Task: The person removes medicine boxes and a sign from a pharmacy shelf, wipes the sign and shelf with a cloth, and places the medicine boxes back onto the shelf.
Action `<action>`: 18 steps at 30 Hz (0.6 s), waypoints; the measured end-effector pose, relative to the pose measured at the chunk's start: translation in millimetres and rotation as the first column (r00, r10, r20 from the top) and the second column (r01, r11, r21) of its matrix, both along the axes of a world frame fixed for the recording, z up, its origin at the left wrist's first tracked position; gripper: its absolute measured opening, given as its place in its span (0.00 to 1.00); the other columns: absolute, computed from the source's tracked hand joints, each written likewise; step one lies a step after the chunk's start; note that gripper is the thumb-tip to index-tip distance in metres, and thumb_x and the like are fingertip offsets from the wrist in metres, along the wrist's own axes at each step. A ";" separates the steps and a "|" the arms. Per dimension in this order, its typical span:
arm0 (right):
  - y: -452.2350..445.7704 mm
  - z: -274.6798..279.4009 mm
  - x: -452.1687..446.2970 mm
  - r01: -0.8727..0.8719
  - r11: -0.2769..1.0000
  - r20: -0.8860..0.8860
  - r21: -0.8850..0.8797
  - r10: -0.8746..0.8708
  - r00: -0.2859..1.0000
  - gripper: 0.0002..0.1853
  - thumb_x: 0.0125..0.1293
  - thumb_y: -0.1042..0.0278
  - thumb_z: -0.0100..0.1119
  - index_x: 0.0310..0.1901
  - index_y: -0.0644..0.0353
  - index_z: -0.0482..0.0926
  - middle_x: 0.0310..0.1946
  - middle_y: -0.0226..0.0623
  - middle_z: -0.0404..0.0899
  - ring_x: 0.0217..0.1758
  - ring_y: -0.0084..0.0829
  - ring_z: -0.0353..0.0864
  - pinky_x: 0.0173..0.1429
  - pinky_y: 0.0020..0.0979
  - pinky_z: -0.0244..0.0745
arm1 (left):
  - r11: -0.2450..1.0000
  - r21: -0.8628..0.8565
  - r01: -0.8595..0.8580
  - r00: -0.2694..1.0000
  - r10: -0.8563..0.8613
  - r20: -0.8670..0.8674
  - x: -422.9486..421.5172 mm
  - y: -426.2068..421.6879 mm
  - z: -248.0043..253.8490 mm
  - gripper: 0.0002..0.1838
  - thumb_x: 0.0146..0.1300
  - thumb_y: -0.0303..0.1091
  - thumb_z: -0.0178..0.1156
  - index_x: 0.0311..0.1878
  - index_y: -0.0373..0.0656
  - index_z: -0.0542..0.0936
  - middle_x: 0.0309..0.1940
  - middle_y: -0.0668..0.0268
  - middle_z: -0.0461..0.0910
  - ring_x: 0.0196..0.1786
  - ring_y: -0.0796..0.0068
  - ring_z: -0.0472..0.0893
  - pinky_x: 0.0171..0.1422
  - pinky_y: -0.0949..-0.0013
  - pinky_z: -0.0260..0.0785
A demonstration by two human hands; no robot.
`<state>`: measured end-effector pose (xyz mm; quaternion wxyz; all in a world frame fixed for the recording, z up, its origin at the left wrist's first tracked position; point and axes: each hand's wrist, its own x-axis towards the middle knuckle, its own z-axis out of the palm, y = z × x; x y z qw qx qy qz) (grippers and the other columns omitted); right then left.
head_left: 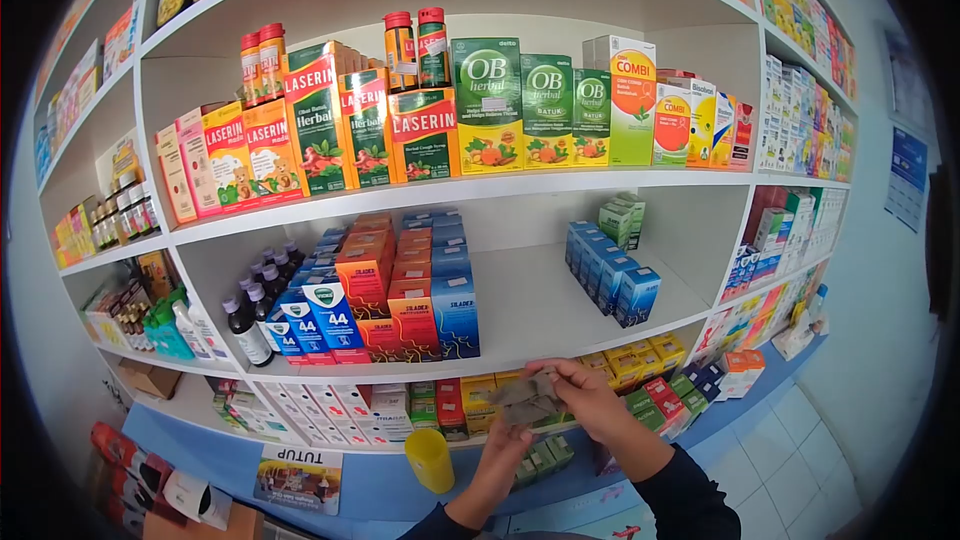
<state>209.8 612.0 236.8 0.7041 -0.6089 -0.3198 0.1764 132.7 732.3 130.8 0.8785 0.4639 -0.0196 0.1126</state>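
Note:
A crumpled grey cloth [527, 401] is held up in front of the lower shelves, between both of my hands. My left hand [503, 457] has its fingers closed on the cloth's lower edge. Higher and to the right, my right hand [588, 395] pinches the cloth's upper right side. To the left of my left hand a yellow cylindrical container [430, 461] stands on the blue ledge [375, 485]. Just above my hands runs the front edge of the white middle shelf [545, 345]. Yellow boxes [480, 402] on the shelf below are partly hidden behind the cloth.
On the middle shelf stand dark bottles [247, 330], Siladex boxes [412, 315] and, to the right, small blue boxes [610, 275]. Laserin boxes [320, 130] and OB Herbal boxes [487, 105] line the shelf above. A "TUTUP" sign [300, 477] lies lower left. White floor tiles [770, 460] show lower right.

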 end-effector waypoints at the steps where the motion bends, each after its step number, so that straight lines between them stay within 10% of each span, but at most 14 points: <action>1: -0.3 -1.9 -3.5 0.030 0.999 -0.098 -0.035 -0.033 0.995 0.13 0.72 0.73 0.42 0.52 0.58 0.75 0.44 0.29 0.77 0.48 0.19 0.74 0.51 0.23 0.72 | 0.997 -0.040 -0.063 0.997 0.065 0.046 3.2 -1.0 5.8 0.20 0.66 0.32 0.53 0.60 0.39 0.67 0.59 0.59 0.68 0.58 0.65 0.72 0.64 0.59 0.62; 9: -22.5 -64.8 2.8 0.115 0.993 -0.376 -0.003 -0.108 0.920 0.14 0.71 0.66 0.47 0.56 0.55 0.73 0.44 0.26 0.77 0.51 0.20 0.75 0.49 0.26 0.75 | 0.981 0.099 -0.166 0.979 0.152 0.136 7.8 23.1 10.0 0.08 0.66 0.26 0.54 0.47 0.39 0.75 0.43 0.68 0.78 0.47 0.82 0.75 0.54 0.76 0.66; 12: -28.1 -72.1 0.5 0.163 0.986 -0.311 -0.028 -0.163 0.936 0.11 0.71 0.65 0.48 0.50 0.56 0.76 0.46 0.27 0.76 0.50 0.20 0.75 0.52 0.25 0.72 | 0.969 0.139 -0.203 0.972 0.182 0.148 8.2 26.1 2.2 0.04 0.66 0.27 0.54 0.42 0.38 0.75 0.38 0.70 0.78 0.42 0.84 0.75 0.49 0.78 0.66; 14: -29.8 -80.5 4.0 0.223 0.974 0.153 0.048 -0.228 0.962 0.09 0.70 0.65 0.50 0.42 0.56 0.79 0.47 0.27 0.76 0.50 0.20 0.74 0.55 0.25 0.69 | 0.966 0.138 -0.219 0.970 0.200 0.140 8.5 28.0 1.9 0.04 0.66 0.27 0.55 0.41 0.39 0.75 0.35 0.73 0.77 0.40 0.86 0.74 0.46 0.80 0.65; 18: -40.2 -102.0 11.0 0.149 0.984 -0.013 0.099 -0.149 0.989 0.10 0.70 0.63 0.51 0.35 0.55 0.80 0.50 0.29 0.76 0.51 0.21 0.74 0.57 0.25 0.67 | 0.964 0.148 -0.219 0.974 0.209 0.084 8.9 29.5 -0.7 0.05 0.67 0.31 0.55 0.41 0.41 0.76 0.34 0.74 0.77 0.39 0.87 0.73 0.45 0.80 0.64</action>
